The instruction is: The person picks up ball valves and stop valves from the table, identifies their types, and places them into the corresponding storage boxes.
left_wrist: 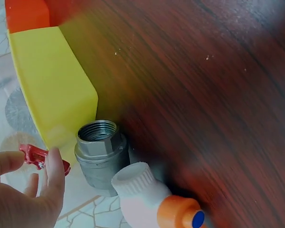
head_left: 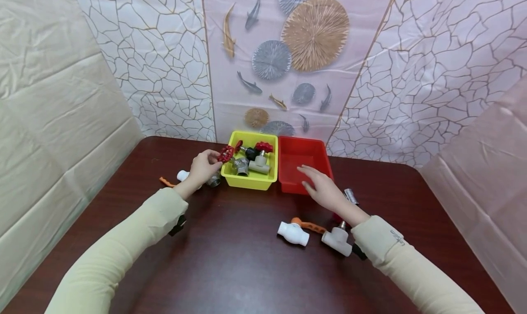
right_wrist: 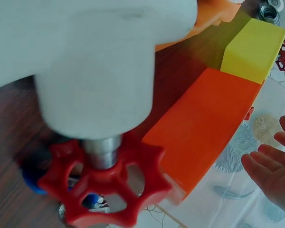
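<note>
My left hand (head_left: pixel 202 168) pinches a valve's red handwheel (head_left: pixel 225 154) at the left rim of the yellow bin (head_left: pixel 249 183). In the left wrist view, the handwheel (left_wrist: pixel 35 156) shows between thumb and fingers. Inside the bin lie a metal valve body (head_left: pixel 241 166), a grey valve (head_left: pixel 259 164) with a red handwheel, and a black-bodied valve (head_left: pixel 250 153). My right hand (head_left: pixel 323 186) hovers over the near right part of the red bin (head_left: pixel 294 186), fingers extended and holding nothing; the right wrist view shows its fingers (right_wrist: pixel 270 164) apart from the bin.
Near the right forearm lie a white valve (head_left: pixel 293 234) with an orange handle, a grey valve (head_left: pixel 336 241) and a metal fitting (head_left: pixel 351 196). Left of the yellow bin are a threaded metal fitting (left_wrist: pixel 102 156) and another white valve (left_wrist: pixel 140 199). Patterned cloth (head_left: pixel 164 67) stands behind the table.
</note>
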`<state>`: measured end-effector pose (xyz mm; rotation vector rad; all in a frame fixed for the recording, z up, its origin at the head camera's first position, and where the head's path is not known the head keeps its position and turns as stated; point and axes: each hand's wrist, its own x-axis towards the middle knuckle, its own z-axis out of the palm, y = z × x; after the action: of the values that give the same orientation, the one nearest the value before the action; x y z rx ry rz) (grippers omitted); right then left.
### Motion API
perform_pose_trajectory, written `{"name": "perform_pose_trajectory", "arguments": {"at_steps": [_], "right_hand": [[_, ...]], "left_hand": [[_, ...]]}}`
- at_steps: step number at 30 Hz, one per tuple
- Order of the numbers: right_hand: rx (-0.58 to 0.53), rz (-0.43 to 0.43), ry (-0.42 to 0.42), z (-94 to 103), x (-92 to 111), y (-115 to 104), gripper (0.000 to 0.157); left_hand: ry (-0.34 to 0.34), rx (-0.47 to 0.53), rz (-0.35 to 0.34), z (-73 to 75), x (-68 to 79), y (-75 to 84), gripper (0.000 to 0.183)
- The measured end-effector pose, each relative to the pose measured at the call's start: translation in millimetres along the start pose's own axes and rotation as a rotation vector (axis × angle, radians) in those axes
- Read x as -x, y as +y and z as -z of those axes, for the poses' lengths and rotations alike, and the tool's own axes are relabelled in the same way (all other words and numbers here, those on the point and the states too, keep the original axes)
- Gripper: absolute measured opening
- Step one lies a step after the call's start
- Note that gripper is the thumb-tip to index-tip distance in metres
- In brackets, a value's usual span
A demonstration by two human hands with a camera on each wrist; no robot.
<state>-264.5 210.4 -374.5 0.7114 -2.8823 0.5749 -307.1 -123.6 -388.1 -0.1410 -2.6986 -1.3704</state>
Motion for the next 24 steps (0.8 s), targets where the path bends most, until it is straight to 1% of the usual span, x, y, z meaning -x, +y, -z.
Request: {"name": "perform_pose_trajectory", "arguments": {"at_steps": [2, 4, 8, 12, 14, 18, 21, 24], "right_hand": [[-0.01, 0.001, 0.006, 1.5, 3.5, 1.6, 0.048], [-0.016, 0.007, 0.01, 4.0, 6.8, 2.7, 0.047], [-0.02, 0.013, 0.019, 11.3, 12.7, 4.5, 0.045], [-0.025, 0.0, 0.03, 18.0, 18.4, 8.9, 0.043], [-0.03, -0.007, 0.033, 19.9, 21.6, 12.2, 0.041], [-0.032, -0.017, 0.036, 22.3, 30.0, 18.3, 0.039], [0.014, -0.015, 0.023, 25.0, 37.7, 18.7, 0.036], [0.061, 0.01, -0.002, 28.5, 43.4, 13.5, 0.033]], "left_hand": [[-0.019, 0.06, 0.046, 0.9, 0.4, -0.9, 0.031], [-0.032, 0.086, 0.068, 1.7, 0.7, -1.9, 0.032], [-0.039, 0.083, 0.085, 3.2, 0.4, -4.5, 0.033], [-0.053, 0.091, 0.103, 5.4, 0.7, -7.2, 0.032], [-0.069, 0.127, 0.125, 6.3, 0.9, -8.6, 0.032], [-0.11, 0.252, 0.189, 6.1, 0.9, -12.2, 0.033], [-0.134, 0.324, 0.229, 4.4, 0.2, -14.4, 0.034], [-0.164, 0.351, 0.262, 4.4, 0.2, -16.2, 0.036]]}}
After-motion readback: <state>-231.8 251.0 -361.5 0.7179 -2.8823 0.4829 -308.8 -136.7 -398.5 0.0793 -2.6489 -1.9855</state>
